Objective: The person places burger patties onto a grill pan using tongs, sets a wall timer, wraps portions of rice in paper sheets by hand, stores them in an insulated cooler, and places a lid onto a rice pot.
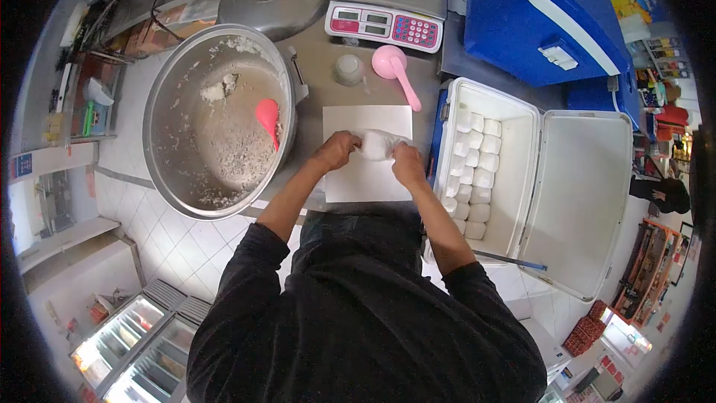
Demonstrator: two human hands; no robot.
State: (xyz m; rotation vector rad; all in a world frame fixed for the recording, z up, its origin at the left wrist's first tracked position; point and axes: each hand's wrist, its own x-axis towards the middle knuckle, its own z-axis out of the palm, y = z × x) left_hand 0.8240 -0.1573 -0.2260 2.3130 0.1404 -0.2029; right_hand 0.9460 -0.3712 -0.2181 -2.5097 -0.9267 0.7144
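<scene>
A white, paper-like wrapped packet [377,145] lies over a stack or sheet of white paper [358,183] on the metal counter. My left hand [339,151] pinches the packet's left end. At its right end, the fingers of my right hand [408,164] are closed on the wrapping. What is inside the packet is hidden. Just beyond the paper are a pink ladle-like scoop [389,64] and a small whitish cup [348,69].
A large metal pot [154,116] with rice-like remains and a red scoop [267,116] stands left. To the right, a white cooler [507,242] with its lid open holds several white packets [479,179]. Behind are a scale [384,24], a pot lid [246,0] and a blue cooler [514,22].
</scene>
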